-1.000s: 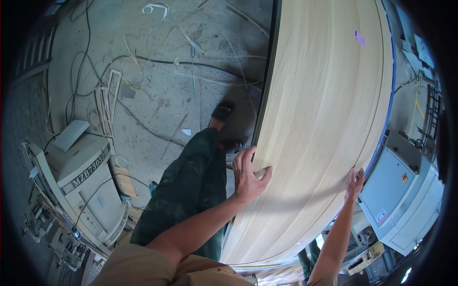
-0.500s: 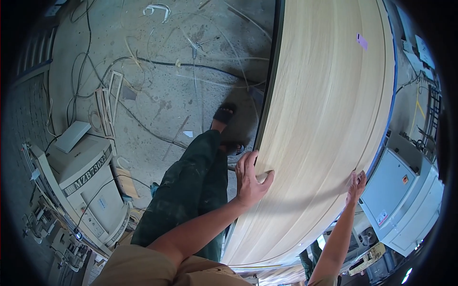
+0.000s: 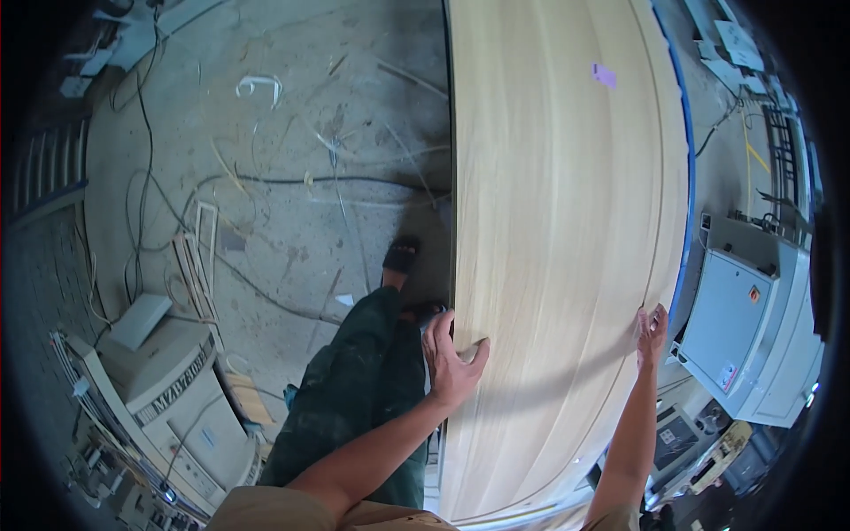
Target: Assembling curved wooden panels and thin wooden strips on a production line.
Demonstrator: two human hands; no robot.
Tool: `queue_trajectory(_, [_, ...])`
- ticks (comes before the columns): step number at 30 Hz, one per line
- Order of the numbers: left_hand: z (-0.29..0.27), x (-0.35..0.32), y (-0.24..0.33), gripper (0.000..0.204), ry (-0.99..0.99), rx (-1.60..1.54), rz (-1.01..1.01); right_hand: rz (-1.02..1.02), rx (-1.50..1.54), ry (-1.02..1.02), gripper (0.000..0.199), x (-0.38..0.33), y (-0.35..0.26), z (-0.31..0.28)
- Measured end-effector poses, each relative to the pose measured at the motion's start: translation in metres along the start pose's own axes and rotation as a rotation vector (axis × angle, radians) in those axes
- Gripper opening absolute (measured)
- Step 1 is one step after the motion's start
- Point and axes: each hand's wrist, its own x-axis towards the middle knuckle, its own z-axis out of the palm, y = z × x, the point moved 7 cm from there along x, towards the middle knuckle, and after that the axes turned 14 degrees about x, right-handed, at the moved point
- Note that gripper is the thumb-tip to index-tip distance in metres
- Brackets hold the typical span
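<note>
A long panel with pale wood grain (image 3: 549, 203) runs from the far side toward me. Along its left side shows a dark edge, and a blue strip (image 3: 687, 195) borders the right one. My left hand (image 3: 452, 365) grips the left edge, fingers bent over the side and thumb on the top face. Across the panel, my right hand (image 3: 652, 336) holds the right edge with bent fingers; its fingertips are partly hidden. A small purple tag (image 3: 604, 75) lies on the panel's far part. Grooves run lengthwise near the right edge.
Cables (image 3: 301, 180) and scraps lie on the concrete floor at left. A pale machine housing (image 3: 168, 372) stands at lower left. To the right is a light grey cabinet (image 3: 730, 310). My sandalled foot (image 3: 401, 255) is beside the panel.
The view has shifted and turned, so the panel lies farther left and straighter in the picture. Both hands remain on its opposite edges.
</note>
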Motion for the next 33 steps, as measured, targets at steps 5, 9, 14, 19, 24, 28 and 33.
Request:
queue_trajectory(5, [0.0, -0.009, 0.017, 0.086, -0.072, 0.022, 0.101, -0.033, -0.163, 0.132, 0.071, -0.017, -0.045, -0.029])
queue_trajectory(9, [-0.048, 0.004, -0.021, 0.093, -0.097, 0.081, 0.054, -0.374, 0.366, 0.231, 0.043, -0.095, -0.234, -0.024])
queue_trajectory(14, [-0.151, 0.041, -0.073, 0.089, 0.004, 0.456, 0.229, -0.988, 0.92, 0.017, 0.023, -0.284, -0.474, -0.132])
queue_trajectory(19, [-0.276, 0.078, -0.113, 0.085, -0.013, 0.711, 0.098, -1.156, 1.33, 0.057, 0.017, -0.391, -0.551, -0.263])
queue_trajectory(24, [-0.333, 0.083, -0.099, 0.083, 0.069, 0.731, 0.148, -1.357, 1.138, 0.07, 0.026, -0.458, -0.578, -0.313])
queue_trajectory(28, [-0.319, 0.099, -0.074, 0.085, 0.048, 0.689, 0.231, -1.392, 1.089, 0.08, 0.023, -0.483, -0.603, -0.323])
queue_trajectory(33, [-0.277, 0.147, -0.023, 0.086, -0.08, 0.59, 0.325, -1.365, 1.037, 0.225, 0.026, -0.487, -0.646, -0.317])
